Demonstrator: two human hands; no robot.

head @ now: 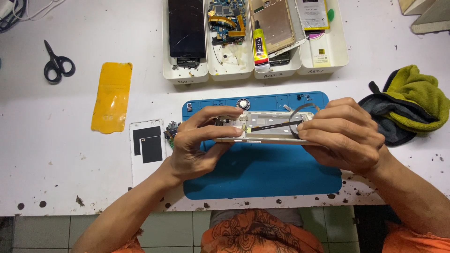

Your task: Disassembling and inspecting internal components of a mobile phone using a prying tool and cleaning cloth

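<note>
Head view. Both hands grasp an opened phone frame [267, 127] just above a blue mat [262, 173] on the white table [61, 164]. The left hand [197, 145] pinches the frame's left end between thumb and fingers; the right hand [344, 136] is closed around its right end. A black ribbon cable [281, 124] runs along the frame. Behind the mat stand white trays [323, 63] of parts and a glue tube [260, 47]. Scissors [57, 63] and a yellow pouch [112, 96] lie to the left, a green cloth [419, 96] to the right.

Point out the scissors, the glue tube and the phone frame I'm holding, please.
scissors [57, 63]: head view, on the pivot where the blades meet the black handles.
glue tube [260, 48]: head view, on the yellow label mid-body.
phone frame [267, 122]: head view, on the bare inner plate between both hands.
</note>
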